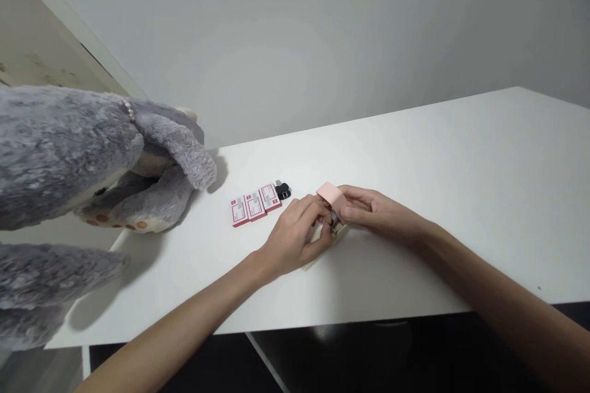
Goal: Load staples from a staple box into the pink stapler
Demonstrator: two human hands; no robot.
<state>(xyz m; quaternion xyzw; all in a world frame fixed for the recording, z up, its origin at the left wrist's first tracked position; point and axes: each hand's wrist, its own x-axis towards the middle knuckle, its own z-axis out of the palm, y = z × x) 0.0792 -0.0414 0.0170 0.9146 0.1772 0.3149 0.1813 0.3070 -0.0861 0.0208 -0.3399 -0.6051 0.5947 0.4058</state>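
Note:
A small device with a pink top (330, 194) and a cream base, which looks like a stapler, is between my hands on the table. My right hand (369, 207) grips the pink top from the right, thumb on the near side. My left hand (302, 227) reaches in from the left, thumb and fingers closed together at the gap between top and base. A bit of dark metal shows at those fingertips; whether they hold a separate small piece is hidden. The left hand covers most of the cream base.
Several small red-and-white boxes (254, 206) lie in a row left of my hands. Touching their far end is a small black object (283, 191) with a metal tip. A large grey plush toy (69, 153) fills the left side. The white table (437, 166) meets the wall behind.

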